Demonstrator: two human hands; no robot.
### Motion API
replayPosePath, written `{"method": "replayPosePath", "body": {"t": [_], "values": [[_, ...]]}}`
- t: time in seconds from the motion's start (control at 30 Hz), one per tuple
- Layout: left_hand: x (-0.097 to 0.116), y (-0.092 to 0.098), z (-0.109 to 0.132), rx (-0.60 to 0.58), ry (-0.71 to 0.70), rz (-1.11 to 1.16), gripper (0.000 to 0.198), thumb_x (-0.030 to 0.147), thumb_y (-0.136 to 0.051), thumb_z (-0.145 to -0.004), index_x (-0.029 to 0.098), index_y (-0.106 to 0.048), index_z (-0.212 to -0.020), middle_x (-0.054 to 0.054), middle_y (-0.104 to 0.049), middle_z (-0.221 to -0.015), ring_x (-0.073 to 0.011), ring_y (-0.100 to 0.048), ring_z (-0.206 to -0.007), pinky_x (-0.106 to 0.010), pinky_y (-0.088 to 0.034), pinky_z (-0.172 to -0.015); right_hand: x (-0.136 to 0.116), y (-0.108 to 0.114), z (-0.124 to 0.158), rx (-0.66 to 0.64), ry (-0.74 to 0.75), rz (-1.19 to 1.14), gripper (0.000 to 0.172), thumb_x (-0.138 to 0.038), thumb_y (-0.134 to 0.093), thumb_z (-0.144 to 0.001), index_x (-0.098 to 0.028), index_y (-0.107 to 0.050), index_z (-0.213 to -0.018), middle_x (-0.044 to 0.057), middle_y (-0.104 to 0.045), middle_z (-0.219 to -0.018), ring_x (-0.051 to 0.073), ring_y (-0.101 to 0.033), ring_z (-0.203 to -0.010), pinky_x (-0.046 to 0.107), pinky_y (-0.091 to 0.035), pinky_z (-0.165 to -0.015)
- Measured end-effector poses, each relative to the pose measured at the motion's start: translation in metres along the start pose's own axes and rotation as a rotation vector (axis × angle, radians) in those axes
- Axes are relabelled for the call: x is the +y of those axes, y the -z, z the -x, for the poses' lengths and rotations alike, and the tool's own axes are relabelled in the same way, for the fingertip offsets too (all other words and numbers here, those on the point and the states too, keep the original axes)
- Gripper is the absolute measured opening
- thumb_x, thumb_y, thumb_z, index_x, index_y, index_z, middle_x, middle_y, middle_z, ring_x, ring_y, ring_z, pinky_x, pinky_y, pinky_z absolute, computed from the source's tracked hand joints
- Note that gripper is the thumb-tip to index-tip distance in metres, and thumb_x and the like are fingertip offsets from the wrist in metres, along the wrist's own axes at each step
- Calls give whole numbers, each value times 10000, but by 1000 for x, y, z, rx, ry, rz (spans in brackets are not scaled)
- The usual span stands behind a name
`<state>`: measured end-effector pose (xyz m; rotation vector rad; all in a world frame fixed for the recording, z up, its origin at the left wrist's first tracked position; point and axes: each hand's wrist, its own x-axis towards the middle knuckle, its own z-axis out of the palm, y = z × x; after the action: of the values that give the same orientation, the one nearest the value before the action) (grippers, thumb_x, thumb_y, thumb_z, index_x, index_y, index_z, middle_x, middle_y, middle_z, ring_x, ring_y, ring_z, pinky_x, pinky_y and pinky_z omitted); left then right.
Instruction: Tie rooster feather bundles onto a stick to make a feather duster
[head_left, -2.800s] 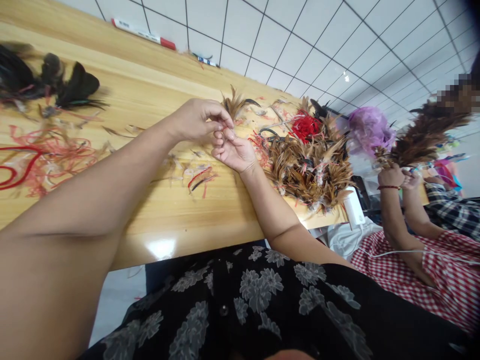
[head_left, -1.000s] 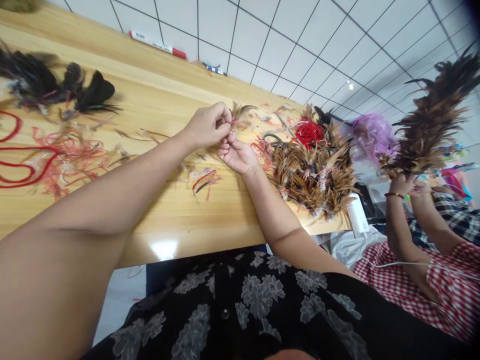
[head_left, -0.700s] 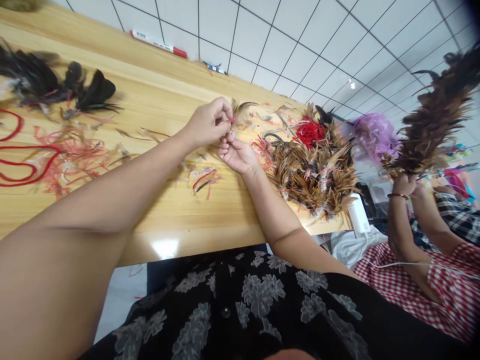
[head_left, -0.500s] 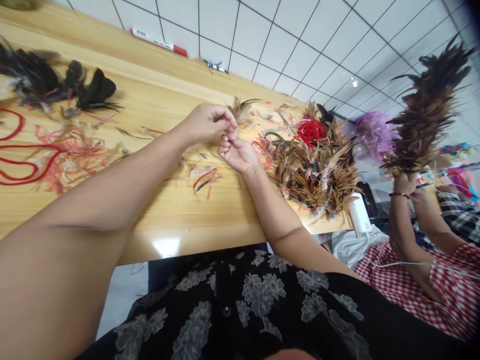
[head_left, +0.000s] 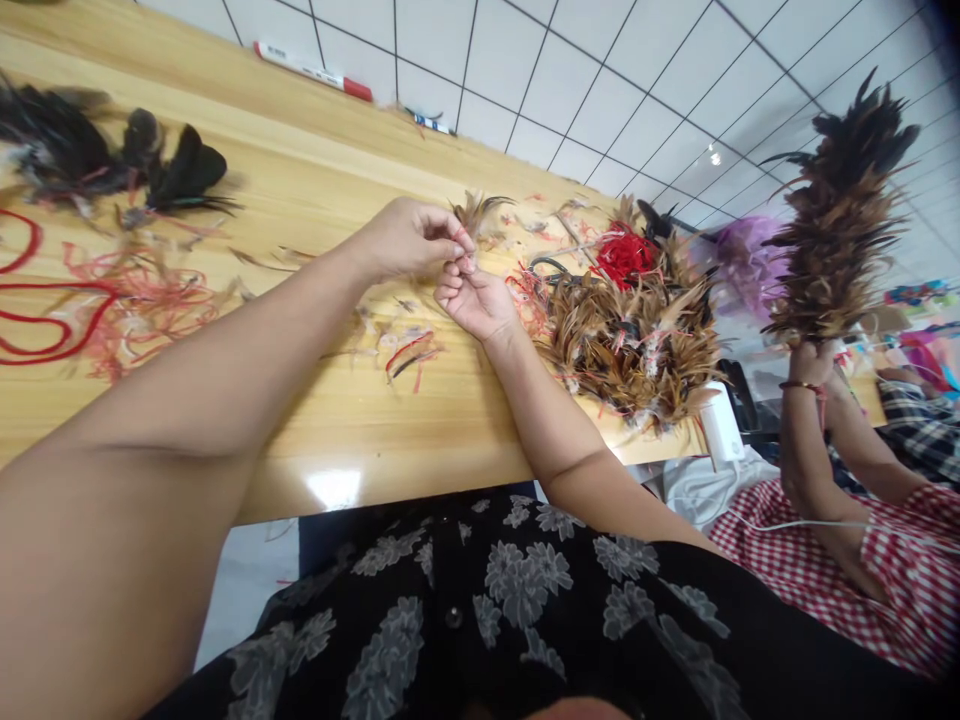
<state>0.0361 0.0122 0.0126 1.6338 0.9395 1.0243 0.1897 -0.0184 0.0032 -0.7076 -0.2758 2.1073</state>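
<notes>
My left hand point(head_left: 409, 240) and my right hand point(head_left: 471, 300) meet over the wooden table point(head_left: 322, 400), fingertips touching. Together they pinch a small tuft of brown feathers point(head_left: 474, 213) that sticks up behind the left fingers. The right hand lies palm up, with its fingers curled onto the tuft's base. A heap of brown feather bundles point(head_left: 634, 335) lies just right of my right hand, with a red clump point(head_left: 622, 255) on its far side.
Red string scraps point(head_left: 112, 310) and black feathers point(head_left: 112, 160) lie at the left. A red-and-white marker point(head_left: 311, 70) rests on the far ledge. At the right, a person in a red checked garment holds up a feather duster point(head_left: 836, 220).
My hands stay joined on the tuft, with the fingers shifting slightly. The person at the right has lifted the feather duster more upright.
</notes>
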Motion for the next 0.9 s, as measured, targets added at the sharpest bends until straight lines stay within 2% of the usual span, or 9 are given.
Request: {"method": "replayPosePath", "body": {"t": [0.1, 0.2, 0.27, 0.37, 0.47, 0.6, 0.73, 0.9], "values": [[3, -4, -1, 66, -40, -133, 142, 322, -770, -834, 196, -750, -896, -25, -755, -873, -178, -644, -794, -377, -538, -855, 1, 0, -2, 21, 10, 1, 353, -62, -331, -1074, -204, -438, -769, -62, -514, -626, 72, -411, -526, 173, -363, -537], [5, -8, 0, 134, -118, -296, 217, 390, -756, -837, 229, -744, -983, 0, -748, -900, -201, -592, -964, -375, -478, -1012, 2, 1, -4, 30, 21, 11, 356, -68, -330, -1075, -206, -434, -764, -64, -506, -613, 72, -409, -519, 168, -364, -534], [6, -10, 1, 134, -167, -375, 245, 418, -726, -845, 247, -728, -1020, 5, -750, -942, -221, -548, -1103, -374, -412, -1118, 2, 1, -4, 24, 30, 16, 359, -76, -332, -1076, -209, -432, -758, -63, -491, -606, 74, -408, -518, 168, -362, -530], [3, -12, 3, 126, -193, -423, 219, 425, -663, -874, 274, -704, -1027, -1, -737, -976, -232, -516, -1186, -377, -362, -1148, 4, -1, -2, 27, 27, 23, 357, -74, -345, -1066, -214, -422, -747, -60, -478, -607, 79, -417, -527, 175, -361, -525], [-3, -13, 5, 168, -184, -413, 165, 411, -624, -903, 288, -672, -1001, 3, -729, -987, -223, -506, -1200, -373, -360, -1125, 7, -6, 1, 46, 12, 22, 340, -67, -378, -1056, -214, -432, -754, -67, -477, -602, 78, -418, -523, 177, -359, -523], [-9, -16, 5, 229, -217, -410, 114, 359, -564, -932, 284, -646, -958, 15, -725, -1044, -203, -523, -1089, -387, -380, -1075, 11, -10, 4, 32, -16, 10, 348, -76, -377, -1072, -210, -441, -757, -75, -487, -583, 75, -431, -511, 174, -362, -523], [-7, -21, 5, 256, -194, -388, 113, 351, -559, -913, 269, -631, -884, 16, -713, -946, -180, -538, -1010, -379, -417, -1012, 13, -9, 1, 44, -5, -15, 352, -75, -375, -1083, -209, -454, -768, -86, -484, -566, 70, -426, -488, 173, -355, -514], [-4, -21, 7, 229, -83, -295, 125, 353, -590, -899, 243, -649, -909, 37, -714, -846, -141, -578, -828, -336, -493, -794, 14, -9, 1, 31, -16, 18, 386, -154, -351, -1116, -204, -458, -749, -72, -469, -582, 74, -406, -509, 179, -340, -519]]}}
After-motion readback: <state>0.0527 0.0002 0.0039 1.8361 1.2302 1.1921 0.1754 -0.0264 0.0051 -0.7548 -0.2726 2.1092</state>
